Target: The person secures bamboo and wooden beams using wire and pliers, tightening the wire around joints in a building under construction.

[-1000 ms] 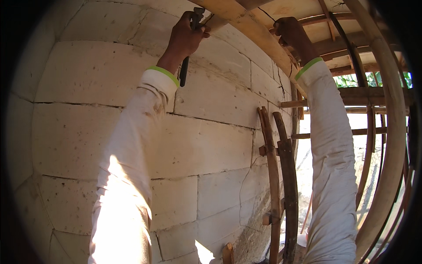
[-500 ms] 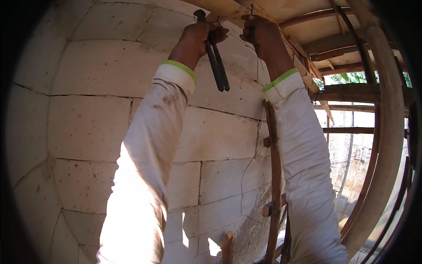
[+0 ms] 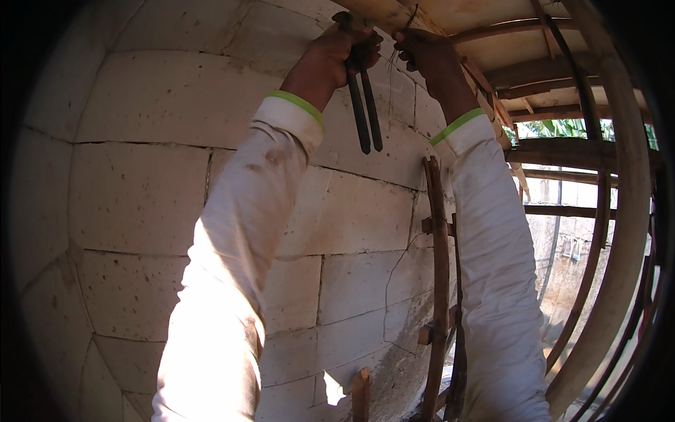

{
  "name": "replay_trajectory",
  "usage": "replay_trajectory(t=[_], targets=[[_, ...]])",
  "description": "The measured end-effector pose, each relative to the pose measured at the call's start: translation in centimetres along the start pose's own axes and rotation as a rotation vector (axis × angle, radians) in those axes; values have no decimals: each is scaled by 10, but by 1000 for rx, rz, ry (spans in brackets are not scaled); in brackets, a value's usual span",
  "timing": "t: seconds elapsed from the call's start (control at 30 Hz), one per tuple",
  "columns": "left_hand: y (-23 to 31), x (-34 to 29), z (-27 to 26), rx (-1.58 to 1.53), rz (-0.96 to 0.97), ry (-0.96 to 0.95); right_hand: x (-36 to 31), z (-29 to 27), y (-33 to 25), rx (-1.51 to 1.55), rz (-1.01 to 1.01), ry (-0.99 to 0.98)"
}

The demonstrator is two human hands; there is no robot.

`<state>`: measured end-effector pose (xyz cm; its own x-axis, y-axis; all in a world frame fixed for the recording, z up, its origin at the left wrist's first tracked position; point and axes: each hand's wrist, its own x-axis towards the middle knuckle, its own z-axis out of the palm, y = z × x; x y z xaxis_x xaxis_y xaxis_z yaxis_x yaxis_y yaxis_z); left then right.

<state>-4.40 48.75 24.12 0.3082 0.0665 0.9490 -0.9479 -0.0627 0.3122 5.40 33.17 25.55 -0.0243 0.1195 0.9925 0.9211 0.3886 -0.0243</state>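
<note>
Both my arms reach up in white sleeves with green cuffs. My left hand [image 3: 336,55] is closed around a pair of dark pincers [image 3: 359,109], whose two long handles hang down below the fingers and whose head sticks out above. Close to its right, my right hand [image 3: 430,58] pinches a thin dark wire [image 3: 391,79] between thumb and fingers. Strands of the wire stick up above the fingertips and dangle below them. Just above both hands runs a pale wooden beam [image 3: 383,13]; whether the wire touches it I cannot tell.
A wall of large pale blocks [image 3: 344,218] stands in front. An upright wooden piece with short crosspieces [image 3: 439,281] rises by my right forearm. At the right are a thick curved pole [image 3: 626,176] and several dark timbers [image 3: 562,155]. A loose wire [image 3: 386,302] hangs along the wall.
My left hand and the pincers have shifted right and slightly down, closer to the right hand. The right hand has turned slightly, and more of the wire shows.
</note>
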Motion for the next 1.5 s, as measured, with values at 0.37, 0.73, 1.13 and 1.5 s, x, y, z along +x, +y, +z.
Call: replay_trajectory(t=[0.37,0.73,1.13,1.5], targets=[[-15,11,3,21,-74,-80,-4,15,-10,17,-108,49],[-22,10,9,-23,9,-6,-6,9,-38,-925,-463,-245],[-30,0,4,-211,-45,-16,4,6,-38,-771,-205,-280],[-41,10,21,88,183,41,16,-19,-30,-502,-122,-320]])
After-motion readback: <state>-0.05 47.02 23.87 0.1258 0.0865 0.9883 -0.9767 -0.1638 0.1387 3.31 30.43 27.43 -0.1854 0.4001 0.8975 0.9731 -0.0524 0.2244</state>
